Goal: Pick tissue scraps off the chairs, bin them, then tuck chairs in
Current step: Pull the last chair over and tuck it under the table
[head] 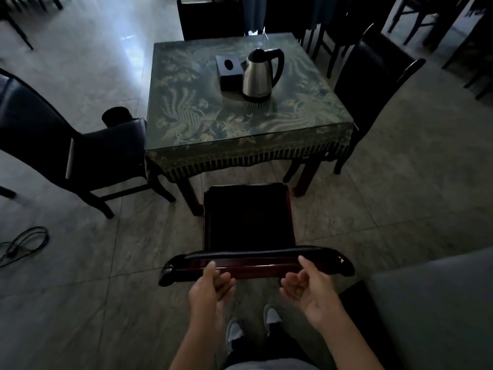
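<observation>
Near chair [248, 222] stands at lower centre of frame, seat clear of visible scraps, pulled out from table [202, 145]. Left hand [210, 287] and right hand [306, 287] are loosely curled just behind the top rail, holding nothing. Best to grip the rail evenly at both sides and push straight, keeping the seat between the table legs.
</observation>
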### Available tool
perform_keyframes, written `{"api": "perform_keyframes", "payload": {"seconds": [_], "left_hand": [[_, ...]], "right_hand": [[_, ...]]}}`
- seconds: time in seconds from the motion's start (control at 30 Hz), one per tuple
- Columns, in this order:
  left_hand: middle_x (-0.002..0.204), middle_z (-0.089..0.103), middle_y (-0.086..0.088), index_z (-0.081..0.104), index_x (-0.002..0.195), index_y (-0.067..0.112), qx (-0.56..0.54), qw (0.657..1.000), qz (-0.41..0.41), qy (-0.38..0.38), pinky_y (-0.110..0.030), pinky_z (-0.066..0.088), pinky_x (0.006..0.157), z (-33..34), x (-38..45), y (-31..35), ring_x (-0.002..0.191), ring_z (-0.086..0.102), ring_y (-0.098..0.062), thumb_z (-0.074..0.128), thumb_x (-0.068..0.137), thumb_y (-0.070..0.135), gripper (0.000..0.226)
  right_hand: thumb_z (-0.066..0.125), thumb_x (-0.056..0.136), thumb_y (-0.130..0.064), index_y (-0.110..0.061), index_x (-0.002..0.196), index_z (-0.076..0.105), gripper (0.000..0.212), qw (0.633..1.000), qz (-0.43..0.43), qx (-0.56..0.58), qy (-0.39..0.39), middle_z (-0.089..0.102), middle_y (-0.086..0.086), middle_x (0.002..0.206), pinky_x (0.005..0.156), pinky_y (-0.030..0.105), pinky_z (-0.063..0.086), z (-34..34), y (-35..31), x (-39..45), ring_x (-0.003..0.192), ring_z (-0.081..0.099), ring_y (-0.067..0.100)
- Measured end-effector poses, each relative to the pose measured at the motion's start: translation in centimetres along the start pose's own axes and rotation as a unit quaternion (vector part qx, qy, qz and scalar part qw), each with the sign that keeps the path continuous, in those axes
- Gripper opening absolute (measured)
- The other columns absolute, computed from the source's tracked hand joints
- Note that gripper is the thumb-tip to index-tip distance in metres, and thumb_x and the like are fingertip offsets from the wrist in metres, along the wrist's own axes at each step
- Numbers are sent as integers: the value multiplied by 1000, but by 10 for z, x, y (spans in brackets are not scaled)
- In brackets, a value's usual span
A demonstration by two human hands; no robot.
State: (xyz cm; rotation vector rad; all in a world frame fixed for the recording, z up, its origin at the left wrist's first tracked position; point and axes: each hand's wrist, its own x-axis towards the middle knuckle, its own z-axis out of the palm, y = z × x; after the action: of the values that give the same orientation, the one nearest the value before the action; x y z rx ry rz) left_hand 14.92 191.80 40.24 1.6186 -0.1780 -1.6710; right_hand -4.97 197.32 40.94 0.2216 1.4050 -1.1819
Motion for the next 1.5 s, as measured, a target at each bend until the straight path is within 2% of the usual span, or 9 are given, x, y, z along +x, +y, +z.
{"api": "perform_keyframes", "payload": {"seconds": [0.23,0.47,0.57,0.7,0.83,1.03,1.17,1.3,1.5], "left_hand": [[63,62,-12,55,87,6,-83,993,-64,57,-38,55,63,4,8,-3,68,64,-28,68,89,38,35],[114,65,-20,57,119,12,-173,978,-120,-3,-51,52,87,5,30,5,105,62,-36,65,91,39,41],[109,65,-19,60,111,12,-209,969,-133,-18,-51,52,78,5,39,11,101,63,-36,64,91,41,36],[85,75,-13,61,111,13,-199,973,-118,-10,-45,52,75,5,45,11,91,65,-30,61,94,32,26],[100,68,-16,57,115,12,-181,976,-124,-5,-46,50,80,2,49,10,96,62,-31,58,95,19,21],[100,64,-13,55,118,12,-159,981,-115,12,-43,51,80,0,63,8,90,62,-27,55,94,11,24],[100,65,-12,55,119,10,-160,982,-103,9,-40,51,75,-2,72,12,90,63,-25,55,94,10,25],[102,65,-12,55,119,10,-147,986,-72,14,-39,50,72,-3,79,26,92,62,-26,57,93,11,26],[98,65,-9,58,113,13,-147,988,-44,25,-42,51,82,-3,86,37,90,62,-24,59,91,10,22]], "right_hand": [[70,86,-38,-14,54,45,47,997,16,0,75,54,5,54,80,46,55,7,2,15,62,64,26],[71,82,-49,-11,70,52,43,992,66,40,102,59,6,58,77,45,54,6,13,26,70,63,27],[71,84,-43,-9,98,63,38,990,61,102,74,71,15,84,80,53,53,12,13,35,90,66,34],[71,86,-29,-12,117,59,38,966,59,250,32,63,26,117,79,64,53,22,5,45,108,60,47],[69,86,-19,-12,127,58,44,961,37,266,61,64,22,123,100,61,44,25,11,50,113,60,42],[68,82,-16,-11,126,62,44,969,15,224,104,64,19,124,103,56,44,24,18,60,113,61,40],[63,88,-14,-9,114,65,27,976,-13,197,92,62,19,127,108,53,41,25,22,67,118,58,36],[56,93,-10,-9,102,60,10,989,-47,135,36,61,18,112,108,58,40,27,26,67,109,57,34],[61,88,-10,-9,129,55,41,969,-6,237,77,59,20,128,106,58,40,55,18,65,120,55,42]]}}
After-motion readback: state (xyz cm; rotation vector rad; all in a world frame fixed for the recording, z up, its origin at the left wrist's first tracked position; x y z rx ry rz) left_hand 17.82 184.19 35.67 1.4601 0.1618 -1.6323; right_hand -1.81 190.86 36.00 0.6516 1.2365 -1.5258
